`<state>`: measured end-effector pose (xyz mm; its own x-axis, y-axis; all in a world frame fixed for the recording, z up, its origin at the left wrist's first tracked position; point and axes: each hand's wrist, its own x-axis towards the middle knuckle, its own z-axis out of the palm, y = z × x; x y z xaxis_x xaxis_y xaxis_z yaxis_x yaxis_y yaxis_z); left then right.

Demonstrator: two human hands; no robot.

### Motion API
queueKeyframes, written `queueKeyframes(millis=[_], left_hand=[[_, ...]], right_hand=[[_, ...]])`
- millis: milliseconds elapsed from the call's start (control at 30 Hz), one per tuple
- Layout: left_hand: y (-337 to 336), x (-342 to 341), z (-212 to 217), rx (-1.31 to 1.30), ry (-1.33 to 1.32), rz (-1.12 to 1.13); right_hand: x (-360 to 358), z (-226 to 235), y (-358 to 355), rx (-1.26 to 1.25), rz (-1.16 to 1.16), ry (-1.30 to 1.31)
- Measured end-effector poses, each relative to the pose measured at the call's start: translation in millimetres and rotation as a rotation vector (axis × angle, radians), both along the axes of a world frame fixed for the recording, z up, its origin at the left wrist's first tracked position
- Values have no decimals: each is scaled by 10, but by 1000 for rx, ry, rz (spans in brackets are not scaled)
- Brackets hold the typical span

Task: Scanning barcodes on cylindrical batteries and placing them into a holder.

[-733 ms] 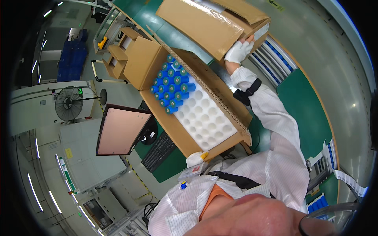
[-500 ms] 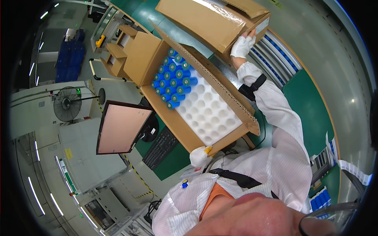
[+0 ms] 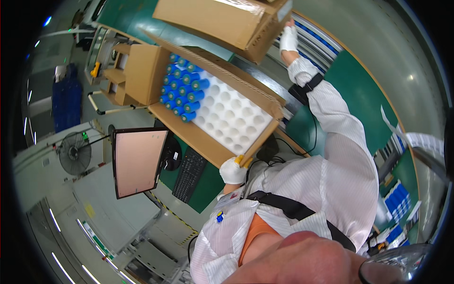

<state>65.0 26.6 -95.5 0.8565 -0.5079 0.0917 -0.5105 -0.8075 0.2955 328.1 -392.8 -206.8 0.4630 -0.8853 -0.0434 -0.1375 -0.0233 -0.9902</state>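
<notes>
An open cardboard box (image 3: 184,137) lies in front of me, tilted across the view. Inside it is a white foam tray (image 3: 226,110) with round pockets. Blue cylindrical cells (image 3: 182,90) fill the tray's far left part; the other visible pockets hold nothing. My left hand (image 3: 232,171), in a white glove with yellow fingertips, grips the box's near corner. Beyond the box stands a taped brown carton (image 3: 213,21). My right hand (image 3: 289,39), in a white glove with bare fingertips, reaches out to the carton's right end, fingers stretched; their contact is partly hidden.
A monitor (image 3: 140,163) and black keyboard (image 3: 190,174) stand left of the box. Smaller opened boxes (image 3: 118,78) lie beyond its left end. A roller conveyor (image 3: 317,40) runs behind my right hand. More blue cells (image 3: 397,201) lie at the lower right.
The view has shifted, so the box and carton appear farther up and left. My right hand's fingers wrap less around the carton's end. My left hand stays at the box's corner.
</notes>
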Motion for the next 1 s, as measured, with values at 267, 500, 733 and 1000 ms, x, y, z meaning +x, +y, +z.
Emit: queueKeyframes(millis=[267,500,733,1000], left_hand=[[-40,-53,-17,1,-52,44],[-50,-72,-10,-10,-66,47],[-61,-61,-10,-19,-42,52],[-15,17,30,56,24,31]], right_hand=[[-320,94,-41,34,53,-21],[-480,77,-2,-3,-94,48],[-780,-64,-88,-15,-171,-48],[-666,26,-391,447,70,-663]])
